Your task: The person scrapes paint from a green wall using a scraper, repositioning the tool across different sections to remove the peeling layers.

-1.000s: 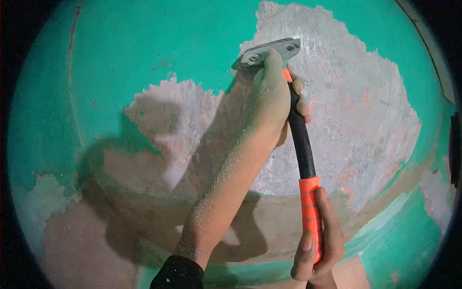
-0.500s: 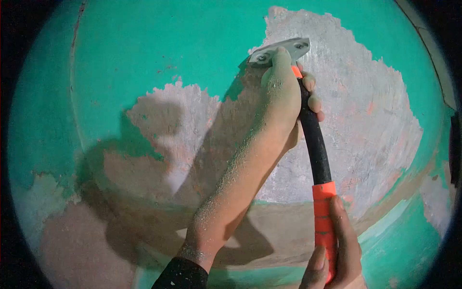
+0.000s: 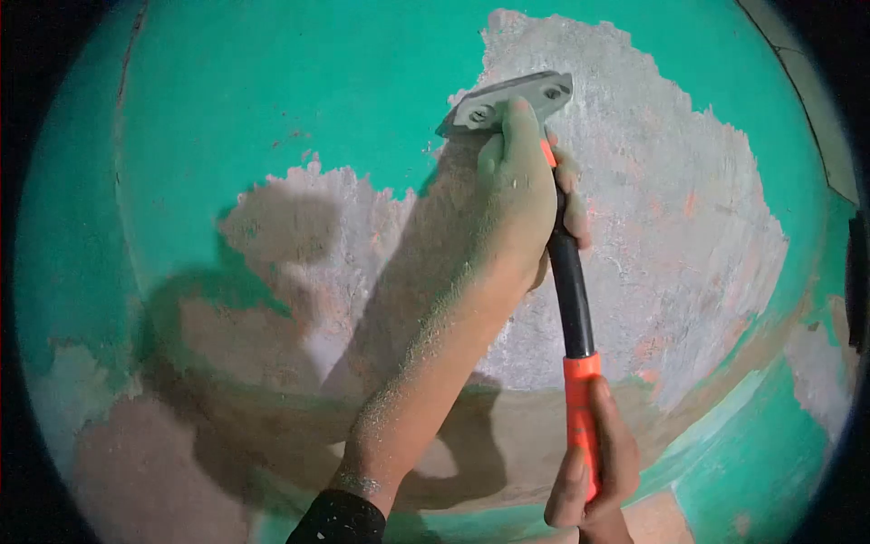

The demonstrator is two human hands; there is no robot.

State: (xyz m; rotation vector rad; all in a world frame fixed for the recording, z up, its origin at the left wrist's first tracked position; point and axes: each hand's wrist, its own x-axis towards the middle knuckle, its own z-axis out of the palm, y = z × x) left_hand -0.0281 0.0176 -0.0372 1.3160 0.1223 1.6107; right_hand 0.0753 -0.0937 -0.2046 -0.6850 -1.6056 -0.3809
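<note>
A long-handled scraper (image 3: 571, 299) lies against a green painted wall (image 3: 299, 82), its wide metal head (image 3: 530, 91) at the top, tilted up to the right. My left hand (image 3: 521, 199) is closed round the upper shaft just below the head, with the thumb pressed on the metal. Pale dust coats that forearm. Lower down, my right hand (image 3: 607, 462) grips the orange end of the handle (image 3: 583, 399). The blade's left corner meets the ragged border between green paint and a bare grey patch (image 3: 652, 208). The blade's edge is partly in shadow.
A brownish ledge or band (image 3: 544, 431) crosses the wall below the bare patch. Other stripped areas (image 3: 163, 462) show at lower left. A crack (image 3: 127, 72) runs down the left side. Shadows of my head and arms fall across the wall.
The scraper and both hands have shifted left in view, the right hand most. The head has moved left along the paint border, with both hands still gripping. The view has drifted slightly.
</note>
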